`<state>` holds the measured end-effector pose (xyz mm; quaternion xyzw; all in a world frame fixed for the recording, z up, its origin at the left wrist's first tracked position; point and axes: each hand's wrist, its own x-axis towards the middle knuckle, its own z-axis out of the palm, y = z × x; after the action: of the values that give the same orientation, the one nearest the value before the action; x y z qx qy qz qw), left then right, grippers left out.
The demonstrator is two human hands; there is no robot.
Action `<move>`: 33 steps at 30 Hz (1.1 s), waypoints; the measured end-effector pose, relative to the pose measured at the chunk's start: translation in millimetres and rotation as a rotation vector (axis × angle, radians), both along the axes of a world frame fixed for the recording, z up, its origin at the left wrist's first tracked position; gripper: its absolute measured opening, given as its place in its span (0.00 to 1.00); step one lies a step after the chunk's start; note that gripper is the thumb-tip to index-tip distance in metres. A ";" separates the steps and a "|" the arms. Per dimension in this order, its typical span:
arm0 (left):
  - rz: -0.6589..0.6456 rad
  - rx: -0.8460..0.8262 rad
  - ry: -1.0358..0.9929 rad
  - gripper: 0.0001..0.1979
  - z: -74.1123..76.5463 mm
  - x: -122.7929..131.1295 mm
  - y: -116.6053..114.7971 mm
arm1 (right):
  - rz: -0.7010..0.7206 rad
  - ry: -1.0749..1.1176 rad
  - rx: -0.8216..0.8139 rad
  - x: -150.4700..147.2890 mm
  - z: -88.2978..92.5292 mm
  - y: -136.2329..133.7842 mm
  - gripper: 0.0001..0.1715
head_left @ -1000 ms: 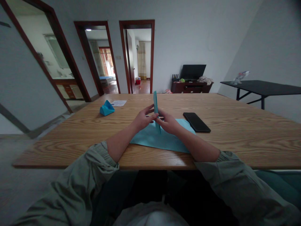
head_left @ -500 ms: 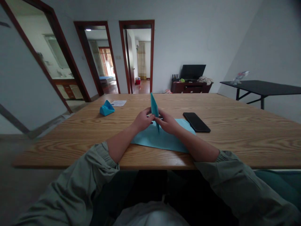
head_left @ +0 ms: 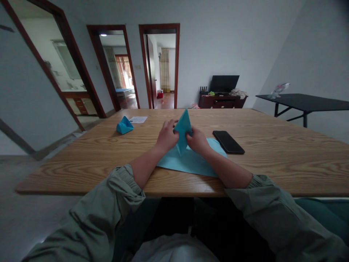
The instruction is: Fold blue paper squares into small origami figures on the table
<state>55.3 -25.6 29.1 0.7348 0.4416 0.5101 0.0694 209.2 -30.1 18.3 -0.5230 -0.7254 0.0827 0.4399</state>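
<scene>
Held upright between left hand (head_left: 167, 137) and right hand (head_left: 198, 141), broad face toward the camera, a teal folded paper (head_left: 182, 131), kite-shaped, sharp tip up and narrower point down, just above a flat teal sheet (head_left: 191, 164) on the bench (head_left: 272, 156).

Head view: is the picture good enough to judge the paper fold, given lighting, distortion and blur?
Head view: dim, flat light, the far doorway brighter than the room. Head view: wide-angle bending tilts walls and door frames toward the edges. Head view: the folded blue paper between left hand and right hand is sharp, though small.
</scene>
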 end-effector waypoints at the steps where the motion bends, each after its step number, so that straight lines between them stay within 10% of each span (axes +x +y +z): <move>1: 0.004 0.000 -0.020 0.22 1.0 -3.2 1.3 | 0.016 0.030 0.023 3.2 0.1 0.9 0.17; 10: -0.225 -0.327 -0.336 0.16 1.3 -24.9 21.1 | 0.288 0.335 -0.197 17.1 -2.6 7.8 0.33; 18: -0.796 -0.872 -0.534 0.41 15.2 -49.5 2.2 | 0.351 0.385 -0.192 22.4 -2.5 7.1 0.30; 33: -0.725 -0.873 -0.494 0.42 -4.5 -36.6 10.6 | 0.442 0.383 -0.284 18.2 3.1 0.2 0.23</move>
<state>18.8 -15.1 24.7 0.6022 0.3027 0.3814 0.6327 227.4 -29.9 21.4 -0.3839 -0.7067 0.3733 0.4625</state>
